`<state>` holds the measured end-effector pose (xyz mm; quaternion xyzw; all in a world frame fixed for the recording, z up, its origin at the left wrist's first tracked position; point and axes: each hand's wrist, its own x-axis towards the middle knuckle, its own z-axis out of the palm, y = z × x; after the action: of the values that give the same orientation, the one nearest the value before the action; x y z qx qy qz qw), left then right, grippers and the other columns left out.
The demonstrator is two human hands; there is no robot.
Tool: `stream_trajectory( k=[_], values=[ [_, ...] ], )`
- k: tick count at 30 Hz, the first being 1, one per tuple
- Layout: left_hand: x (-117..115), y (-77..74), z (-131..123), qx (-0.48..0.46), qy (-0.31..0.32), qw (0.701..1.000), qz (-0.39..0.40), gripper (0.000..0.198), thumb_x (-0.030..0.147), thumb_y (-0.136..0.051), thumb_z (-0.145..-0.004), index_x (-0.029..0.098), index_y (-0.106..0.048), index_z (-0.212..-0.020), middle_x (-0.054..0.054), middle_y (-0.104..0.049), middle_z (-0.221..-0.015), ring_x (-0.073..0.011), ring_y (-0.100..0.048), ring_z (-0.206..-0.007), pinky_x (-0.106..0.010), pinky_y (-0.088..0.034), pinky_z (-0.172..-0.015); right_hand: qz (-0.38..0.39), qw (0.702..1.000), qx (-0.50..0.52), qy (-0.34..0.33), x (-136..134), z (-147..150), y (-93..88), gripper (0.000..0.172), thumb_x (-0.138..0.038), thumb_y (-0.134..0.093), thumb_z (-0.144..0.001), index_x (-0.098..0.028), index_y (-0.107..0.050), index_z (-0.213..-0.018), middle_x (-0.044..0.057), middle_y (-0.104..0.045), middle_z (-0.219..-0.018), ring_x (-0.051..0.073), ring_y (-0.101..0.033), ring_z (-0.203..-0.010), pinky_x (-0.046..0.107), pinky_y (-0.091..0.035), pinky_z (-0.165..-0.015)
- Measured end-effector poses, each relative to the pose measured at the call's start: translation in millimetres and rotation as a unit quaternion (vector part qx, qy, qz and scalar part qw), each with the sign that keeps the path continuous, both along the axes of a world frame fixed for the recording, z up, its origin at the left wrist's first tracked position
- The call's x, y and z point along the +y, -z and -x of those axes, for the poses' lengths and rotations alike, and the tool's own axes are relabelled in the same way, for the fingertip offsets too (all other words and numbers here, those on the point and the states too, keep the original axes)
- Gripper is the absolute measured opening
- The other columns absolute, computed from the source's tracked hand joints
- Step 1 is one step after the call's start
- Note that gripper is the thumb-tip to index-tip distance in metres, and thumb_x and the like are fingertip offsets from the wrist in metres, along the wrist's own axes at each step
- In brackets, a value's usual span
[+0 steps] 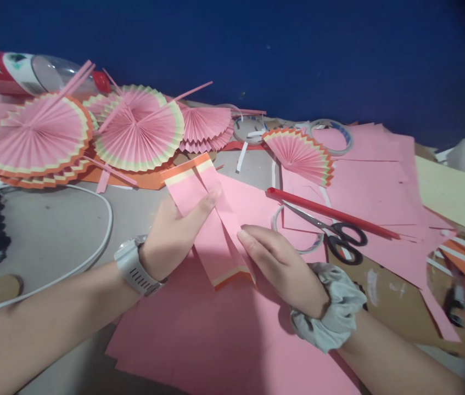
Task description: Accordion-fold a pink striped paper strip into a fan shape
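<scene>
Between my hands is a folded strip of pink paper (205,233) with orange and pale yellow bands at both ends. My left hand (178,233) grips its upper left part, thumb lying on top near the fold. On the right edge, lower down, my right hand (281,263) pinches the paper between thumb and fingers. A fold runs lengthwise along the strip, and one flap stands a little raised. Under it lie large pink sheets (199,334). Just right of my hands are scissors (326,230) with black handles and a roll of tape (314,244) partly covered by paper.
Pleated round paper fans (141,126) and an orange-edged fan (34,134) lie at the back left, near a plastic bottle (22,71). A half-open fan (300,156), a red tube (331,211) and another tape roll (335,137) are right. A white cable (108,219) curves at left.
</scene>
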<state>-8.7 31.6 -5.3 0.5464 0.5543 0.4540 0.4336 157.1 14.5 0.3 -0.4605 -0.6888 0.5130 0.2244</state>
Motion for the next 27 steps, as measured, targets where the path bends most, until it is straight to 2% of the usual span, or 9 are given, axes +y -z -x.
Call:
stream_trajectory(
  k=[3, 5, 8, 14, 19, 23, 27],
  values=[
    [-0.1, -1.4, 0.3, -0.035, 0.016, 0.999, 0.007, 0.023, 0.036, -0.05, -0.087, 0.017, -0.062, -0.093, -0.003, -0.066, -0.09, -0.0179, -0.061, -0.089, -0.023, -0.05, -0.073, 0.003, 1.0, -0.006, 0.007, 0.1, 0.3, 1.4, 0.04, -0.031, -0.033, -0.094, -0.02, -0.035, -0.056, -0.005, -0.042, -0.053, 0.008, -0.037, -0.05, 0.023, -0.031, -0.052],
    [0.1, -4.0, 0.0, -0.044, 0.06, 0.997, 0.016, 0.021, 0.035, -0.054, -0.084, 0.016, -0.062, -0.091, -0.004, -0.065, -0.092, -0.0191, -0.061, -0.089, -0.026, -0.051, -0.075, 0.004, 1.0, -0.007, 0.013, -0.2, 0.1, 3.0, 0.038, -0.032, -0.035, -0.093, -0.02, -0.035, -0.058, -0.005, -0.044, -0.053, 0.008, -0.038, -0.05, 0.023, -0.031, -0.052],
    [0.8, -6.9, -0.3, 0.002, 0.105, 0.994, 0.03, 0.019, 0.034, -0.065, -0.075, 0.016, -0.063, -0.082, -0.004, -0.066, -0.087, -0.0201, -0.062, -0.085, -0.027, -0.051, -0.076, 0.009, 1.0, 0.002, 0.02, -0.8, -0.9, 4.6, 0.035, -0.033, -0.034, -0.094, -0.021, -0.034, -0.061, -0.005, -0.046, -0.053, 0.009, -0.04, -0.051, 0.024, -0.032, -0.053],
    [-0.7, -2.6, -0.2, 0.05, 0.06, 0.997, 0.013, 0.022, 0.036, -0.057, -0.081, 0.015, -0.063, -0.08, -0.003, -0.066, -0.082, -0.0184, -0.061, -0.086, -0.026, -0.052, -0.073, 0.016, 0.999, -0.034, -0.028, -0.8, -3.1, 5.5, 0.027, -0.035, -0.04, -0.09, -0.021, -0.039, -0.067, -0.002, -0.051, -0.06, 0.011, -0.044, -0.056, 0.027, -0.034, -0.057],
    [-2.2, -0.4, 0.2, 0.053, 0.048, 0.997, 0.009, 0.021, 0.036, -0.059, -0.08, 0.015, -0.063, -0.079, -0.001, -0.065, -0.074, -0.0146, -0.061, -0.071, -0.022, -0.051, -0.063, -0.009, 0.998, -0.061, -0.011, -3.0, 0.4, 4.5, 0.024, -0.035, -0.043, -0.088, -0.021, -0.039, -0.069, -0.003, -0.047, -0.062, 0.01, -0.042, -0.057, 0.025, -0.032, -0.055],
    [-2.8, -1.3, -0.5, 0.059, 0.032, 0.998, 0.017, 0.02, 0.034, -0.061, -0.078, 0.015, -0.063, -0.078, -0.001, -0.065, -0.073, -0.0144, -0.061, -0.068, -0.021, -0.051, -0.062, -0.064, 0.992, -0.105, 0.006, -6.0, 6.3, 1.7, 0.03, -0.041, -0.06, -0.076, -0.021, -0.039, -0.069, -0.005, -0.041, -0.062, 0.01, -0.037, -0.056, 0.024, -0.03, -0.051],
    [-2.7, -3.5, -1.9, 0.053, 0.033, 0.998, 0.016, 0.018, 0.033, -0.061, -0.079, 0.016, -0.064, -0.082, -0.002, -0.067, -0.08, -0.0171, -0.063, -0.076, -0.023, -0.051, -0.067, -0.071, 0.994, -0.084, 0.005, -5.9, 6.7, 3.3, 0.009, -0.023, -0.055, -0.078, -0.02, -0.046, -0.075, -0.005, -0.041, -0.062, 0.009, -0.037, -0.055, 0.023, -0.031, -0.051]
  ],
)
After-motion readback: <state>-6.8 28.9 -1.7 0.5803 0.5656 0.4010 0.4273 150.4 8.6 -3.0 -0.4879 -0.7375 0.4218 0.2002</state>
